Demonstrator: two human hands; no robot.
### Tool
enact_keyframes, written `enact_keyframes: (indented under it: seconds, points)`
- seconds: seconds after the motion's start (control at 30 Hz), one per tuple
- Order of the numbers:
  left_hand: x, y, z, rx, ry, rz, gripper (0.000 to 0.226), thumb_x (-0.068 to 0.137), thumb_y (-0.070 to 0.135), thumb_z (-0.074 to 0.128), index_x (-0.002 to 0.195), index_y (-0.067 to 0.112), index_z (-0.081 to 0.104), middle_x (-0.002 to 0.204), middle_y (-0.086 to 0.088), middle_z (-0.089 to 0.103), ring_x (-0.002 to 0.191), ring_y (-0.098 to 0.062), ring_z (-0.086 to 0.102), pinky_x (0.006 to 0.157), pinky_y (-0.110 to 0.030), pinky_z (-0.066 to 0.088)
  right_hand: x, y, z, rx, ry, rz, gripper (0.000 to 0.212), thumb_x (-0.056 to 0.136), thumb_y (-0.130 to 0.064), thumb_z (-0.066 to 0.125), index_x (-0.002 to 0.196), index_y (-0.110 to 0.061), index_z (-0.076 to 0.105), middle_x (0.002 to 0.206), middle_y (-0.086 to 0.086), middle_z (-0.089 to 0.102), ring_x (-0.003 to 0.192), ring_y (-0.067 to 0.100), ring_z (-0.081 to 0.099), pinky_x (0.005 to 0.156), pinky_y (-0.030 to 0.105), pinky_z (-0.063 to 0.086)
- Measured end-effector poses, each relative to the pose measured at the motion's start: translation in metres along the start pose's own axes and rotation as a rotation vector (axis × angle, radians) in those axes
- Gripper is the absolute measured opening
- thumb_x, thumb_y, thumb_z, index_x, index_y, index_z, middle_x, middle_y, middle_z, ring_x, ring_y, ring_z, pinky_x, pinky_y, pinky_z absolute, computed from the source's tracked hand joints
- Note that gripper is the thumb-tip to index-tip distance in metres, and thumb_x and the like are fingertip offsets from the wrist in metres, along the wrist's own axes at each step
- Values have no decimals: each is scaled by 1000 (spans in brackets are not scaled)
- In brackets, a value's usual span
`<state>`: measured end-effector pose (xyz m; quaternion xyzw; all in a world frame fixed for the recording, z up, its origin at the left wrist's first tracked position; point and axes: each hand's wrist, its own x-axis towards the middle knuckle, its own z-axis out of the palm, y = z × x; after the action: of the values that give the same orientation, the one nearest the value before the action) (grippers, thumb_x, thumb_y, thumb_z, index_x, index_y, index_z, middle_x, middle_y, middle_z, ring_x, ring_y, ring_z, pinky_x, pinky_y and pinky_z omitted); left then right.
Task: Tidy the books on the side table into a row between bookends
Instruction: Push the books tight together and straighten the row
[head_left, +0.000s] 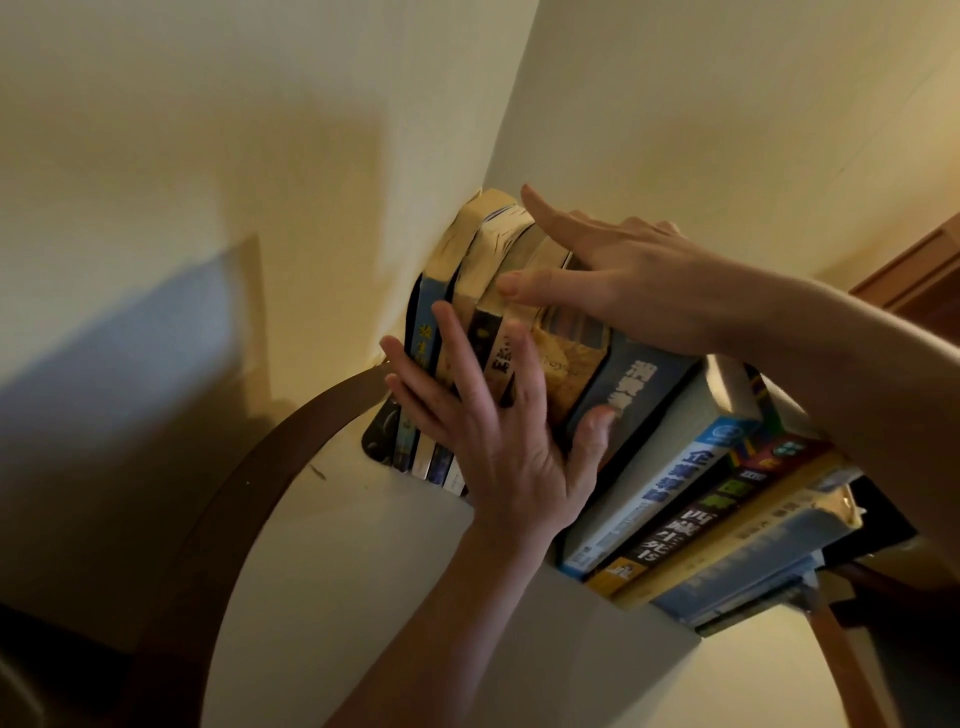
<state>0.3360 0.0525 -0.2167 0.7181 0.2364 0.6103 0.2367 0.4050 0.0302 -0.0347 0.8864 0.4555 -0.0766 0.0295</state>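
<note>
A row of several books (670, 483) stands spine-out on a round white side table (363, 561) with a dark wooden rim, set in a wall corner. My left hand (493, 431) lies flat with straight fingers against the spines of the yellowed paperbacks (483, 260) at the row's far end. My right hand (608, 275) rests with straight fingers on the top edges of those same books. A dark bookend (379, 431) stands at the far left end of the row. Another bookend (769, 613) closes the near right end.
Two cream walls meet right behind the books. The table's dark curved rim (234, 499) runs along the left. Brown wooden furniture (914, 270) shows at the right edge. Bare white tabletop lies in front of the row.
</note>
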Motion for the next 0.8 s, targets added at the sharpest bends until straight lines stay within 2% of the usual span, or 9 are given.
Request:
enact_keyframes:
  seconds: [0.07, 0.23, 0.8]
  points:
    - [0, -2, 1, 0, 5, 9, 77, 95, 69, 17, 161, 35, -5, 168, 2, -8, 148, -59, 2, 116, -73, 9, -1, 1, 0, -9, 0, 0, 98, 72, -93, 20, 156, -50, -5, 167, -8, 20, 153, 28, 19, 121, 55, 11]
    - [0, -2, 0, -10, 11, 11, 72, 97, 65, 15, 161, 36, -3, 168, 4, -6, 149, -56, 6, 114, -72, 13, -1, -3, -1, -17, -22, 21, 99, 71, -92, 21, 156, -49, -5, 168, -6, 16, 153, 30, 16, 120, 52, 9]
    - [1, -3, 1, 6, -43, -38, 72, 97, 65, 12, 160, 35, -6, 168, 4, -13, 150, -56, 4, 116, -71, 12, 6, -3, -4, -50, -68, 35, 105, 65, -96, 19, 155, -49, -7, 169, 1, 14, 154, 30, 15, 121, 57, 9]
